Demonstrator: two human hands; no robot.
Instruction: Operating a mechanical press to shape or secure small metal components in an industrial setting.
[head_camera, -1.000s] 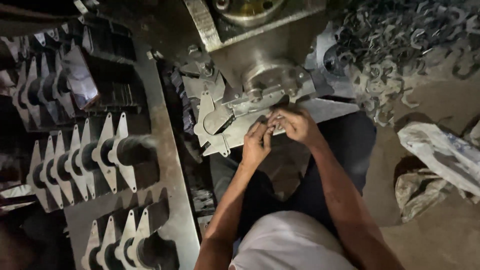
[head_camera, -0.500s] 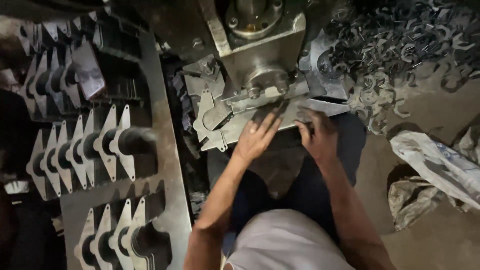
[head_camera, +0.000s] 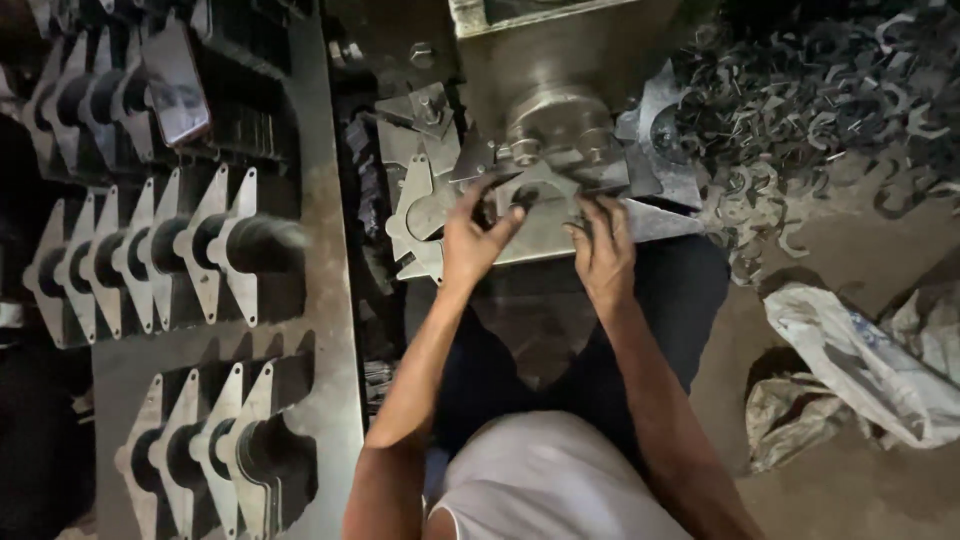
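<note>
A grey press machine with a round punch head (head_camera: 560, 125) stands in front of me. Under the head lies a flat metal plate (head_camera: 545, 225) on the machine bed. My left hand (head_camera: 475, 235) rests on the plate's left part, fingers spread toward a cut-out. On the plate's right part my right hand (head_camera: 603, 250) presses down with its fingers close together. Neither hand lifts anything clear of the bed.
Rows of stamped flat metal pieces with round holes (head_camera: 170, 255) stand on a metal shelf to the left, more below (head_camera: 215, 450). A dark phone (head_camera: 175, 80) leans at the upper left. Curved metal scrap (head_camera: 810, 100) piles at the upper right. Crumpled white sacks (head_camera: 860, 360) lie right.
My hands were together at the plate's middle a second ago; they have spread apart, the left hand to the left side and the right hand to the right side. The view has tilted closer.
</note>
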